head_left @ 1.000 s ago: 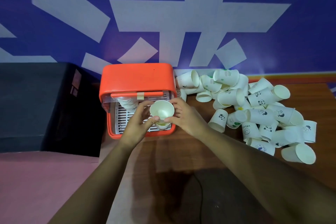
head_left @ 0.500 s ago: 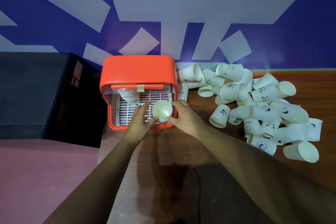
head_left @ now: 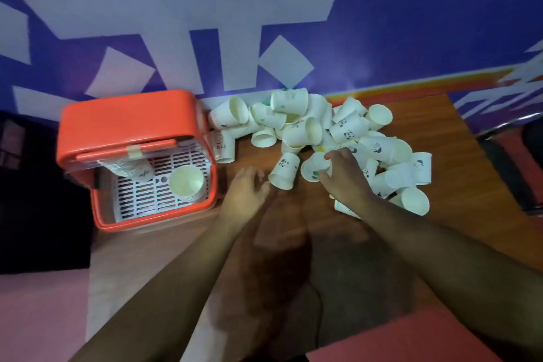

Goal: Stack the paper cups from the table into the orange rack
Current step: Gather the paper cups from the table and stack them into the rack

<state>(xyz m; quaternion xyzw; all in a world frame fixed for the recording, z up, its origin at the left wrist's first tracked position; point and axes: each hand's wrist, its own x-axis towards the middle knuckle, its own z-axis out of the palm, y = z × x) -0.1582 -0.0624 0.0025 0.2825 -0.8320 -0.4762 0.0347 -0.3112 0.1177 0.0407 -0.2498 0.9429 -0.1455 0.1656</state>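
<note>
The orange rack [head_left: 126,117] stands at the table's left end with a white slatted tray inside. A short stack of white paper cups [head_left: 187,183] sits upright at the tray's right side, and another stack [head_left: 129,167] leans under the lid. A heap of loose paper cups [head_left: 346,132] lies on the wooden table to the right. My right hand [head_left: 343,176] curls its fingers round a cup with a green mark [head_left: 313,169] at the heap's near edge. My left hand [head_left: 245,191] hovers with relaxed fingers, holding nothing, just left of a tipped panda cup [head_left: 284,170].
A blue wall with white shapes runs behind the wooden table [head_left: 293,244]. A black box [head_left: 35,185] stands left of the rack. A dark chair [head_left: 526,161] sits off the table's right end. A thin cable [head_left: 318,314] crosses the near tabletop.
Both hands let go of the cup stack in the rack and moved right to the heap. My right hand has taken hold of a loose cup. The view shifted right.
</note>
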